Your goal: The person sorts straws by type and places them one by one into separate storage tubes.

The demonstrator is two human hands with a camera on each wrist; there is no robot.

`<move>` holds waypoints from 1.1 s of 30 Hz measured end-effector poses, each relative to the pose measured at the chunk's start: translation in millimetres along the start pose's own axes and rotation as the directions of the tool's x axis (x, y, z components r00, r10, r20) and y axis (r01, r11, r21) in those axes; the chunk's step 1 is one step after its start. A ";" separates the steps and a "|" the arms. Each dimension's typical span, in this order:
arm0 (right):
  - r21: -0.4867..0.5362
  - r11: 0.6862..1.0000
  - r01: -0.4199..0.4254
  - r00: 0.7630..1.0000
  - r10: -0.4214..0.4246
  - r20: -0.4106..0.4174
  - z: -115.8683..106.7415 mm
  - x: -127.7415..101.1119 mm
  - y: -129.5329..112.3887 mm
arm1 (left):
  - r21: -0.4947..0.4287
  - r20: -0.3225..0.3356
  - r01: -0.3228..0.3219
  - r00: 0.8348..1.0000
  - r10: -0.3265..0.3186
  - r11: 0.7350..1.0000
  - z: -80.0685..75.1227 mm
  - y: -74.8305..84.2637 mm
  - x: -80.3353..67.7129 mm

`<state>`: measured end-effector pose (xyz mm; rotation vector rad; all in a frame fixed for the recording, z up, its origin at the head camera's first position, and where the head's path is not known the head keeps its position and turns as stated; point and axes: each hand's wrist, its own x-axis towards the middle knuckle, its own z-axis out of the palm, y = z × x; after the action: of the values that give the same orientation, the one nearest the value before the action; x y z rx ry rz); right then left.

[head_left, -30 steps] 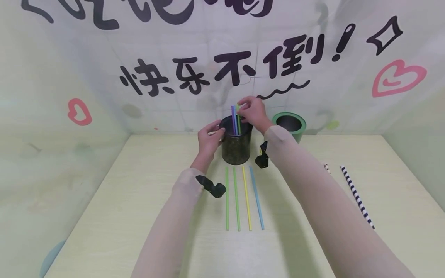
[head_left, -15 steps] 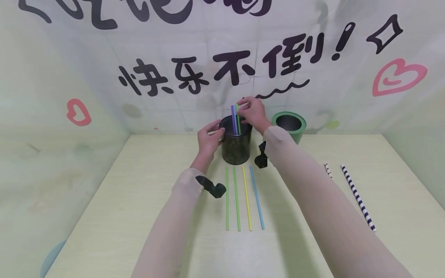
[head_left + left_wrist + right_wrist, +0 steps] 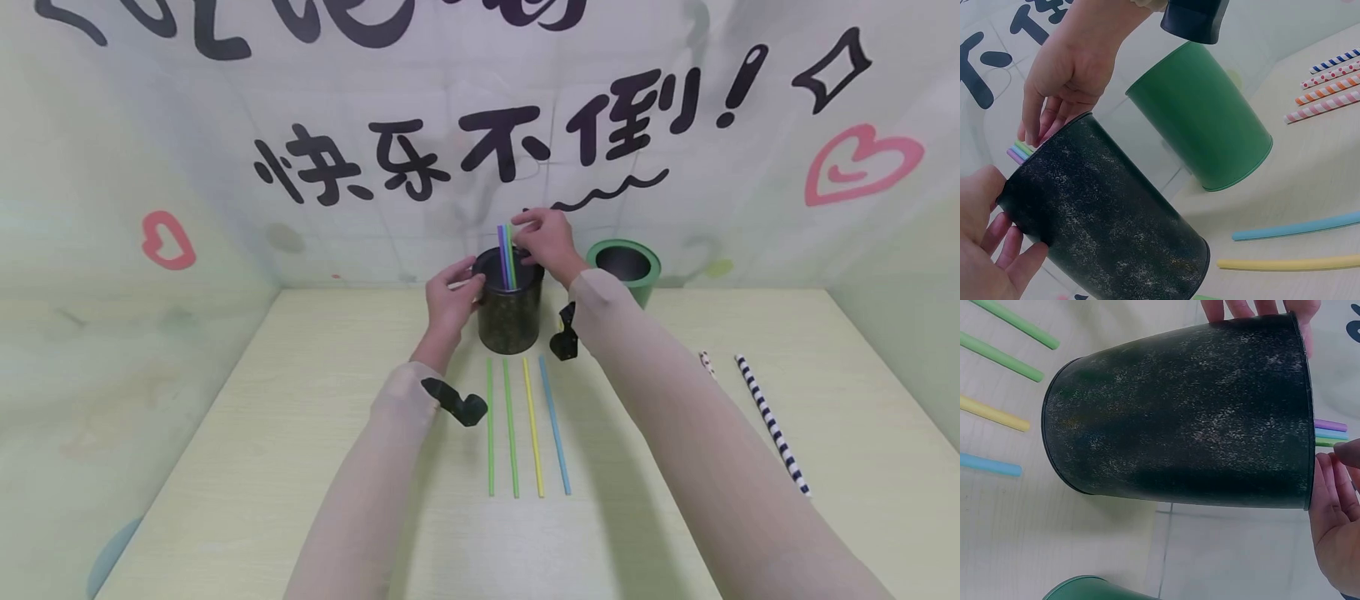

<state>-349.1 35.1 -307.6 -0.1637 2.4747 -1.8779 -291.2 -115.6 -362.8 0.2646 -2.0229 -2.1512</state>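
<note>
Three smooth plastic straws [image 3: 507, 254] (purple, blue, green) stand in dark speckled metal cylinder can [image 3: 511, 312] at surface [image 3: 300, 433] centre; right hand [image 3: 546, 237] fingers pinch tops, left hand [image 3: 448, 302] fingers curl round can's rim.

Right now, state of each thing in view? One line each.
dark can: upright on the table, open top, straws inside.
straws in the can: three standing in it, purple, blue, green, tops above the rim.
right hand: fingers on the straw tops.
left hand: grips the can's rim and side.
green can: upright, open, untouched.
four loose straws: flat, side by side before the can.
patterned straws: flat, at the right.
</note>
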 end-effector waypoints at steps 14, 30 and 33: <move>0.049 0.999 -0.008 0.998 0.005 0.059 -10.0 -13.5 -3.7 | -0.014 -0.004 0.001 1.000 -0.001 1.000 -2.6 -0.6 -0.4; -0.005 0.999 0.038 0.987 -0.036 0.156 -28.5 -49.9 6.4 | -0.002 0.002 0.006 1.000 -0.006 1.000 -0.4 0.4 0.4; -0.013 0.999 0.036 0.982 -0.033 0.188 -30.9 -59.8 11.3 | -0.004 0.000 0.011 1.000 -0.011 1.000 -0.4 0.6 -0.1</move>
<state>-293.1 73.9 -312.5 -0.3688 2.3770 -1.7638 -291.0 -116.0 -362.3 0.2761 -2.0221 -2.1612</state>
